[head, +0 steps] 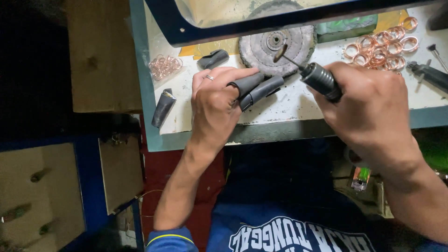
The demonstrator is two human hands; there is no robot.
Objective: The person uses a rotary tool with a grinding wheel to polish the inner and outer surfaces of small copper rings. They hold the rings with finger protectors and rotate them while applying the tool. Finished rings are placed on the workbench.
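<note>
My left hand (215, 105) rests on the bench edge with dark rubber sleeves (259, 87) over two of its fingers, a ring on another; whether the fingertips pinch anything small I cannot tell. My right hand (371, 109) grips a grey rotary tool handpiece (319, 79). The handpiece's thin shaft and small bit (281, 52) point left, over a round grey buffing disc (275, 44) just beyond my left fingertips.
Copper rings (382, 46) lie in a pile at the back right, a smaller bunch (164, 66) at the left. Loose rubber sleeves (163, 108) (213, 58) lie on the white bench top (298, 100). Dark tools (429, 72) lie at right. A dark-framed panel (280, 21) overhangs the back.
</note>
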